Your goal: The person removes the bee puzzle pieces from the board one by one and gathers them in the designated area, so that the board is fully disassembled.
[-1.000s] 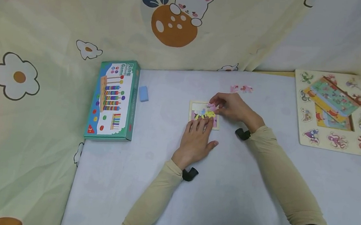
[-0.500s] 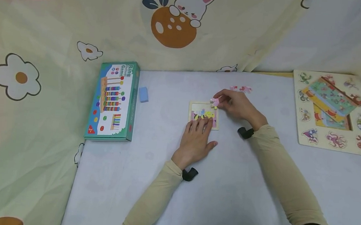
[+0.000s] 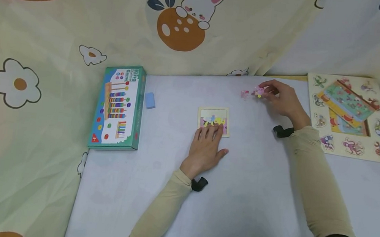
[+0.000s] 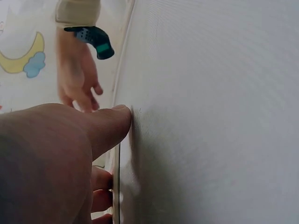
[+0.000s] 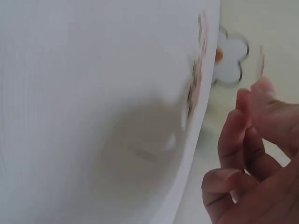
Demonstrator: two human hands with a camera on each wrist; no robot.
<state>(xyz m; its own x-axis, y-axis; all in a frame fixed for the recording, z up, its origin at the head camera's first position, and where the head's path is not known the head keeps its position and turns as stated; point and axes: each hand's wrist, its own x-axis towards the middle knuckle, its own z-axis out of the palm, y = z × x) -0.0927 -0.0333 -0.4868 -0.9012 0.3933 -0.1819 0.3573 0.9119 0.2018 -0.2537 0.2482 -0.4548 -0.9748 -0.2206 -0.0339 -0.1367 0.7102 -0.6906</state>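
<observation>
My left hand (image 3: 204, 150) lies flat, its straight fingers over the lower part of a small square puzzle tray (image 3: 213, 110). Yellow, blue and purple pieces fill the tray's lower half; its upper half shows pale board. Farther back and to the right, my right hand (image 3: 287, 102) pinches a pink and yellow jigsaw piece (image 3: 258, 91) between thumb and index finger. In the right wrist view that piece (image 5: 261, 64) appears edge-on above the fingertips, raised off the table. Loose pink pieces (image 3: 244, 94) lie on the table close by, partly overlapped by the held one.
A green-edged game box (image 3: 119, 108) lies at the left, with a blue block (image 3: 150, 100) beside it. At the right sits a wooden animal board (image 3: 338, 146) with colourful puzzle boards (image 3: 351, 103) stacked on it. A patterned curtain (image 3: 116, 23) hangs behind the table.
My right hand has lifted the pink and yellow piece from the tray's upper right corner and carried it back and right to the loose pieces. The left hand has stayed on the tray.
</observation>
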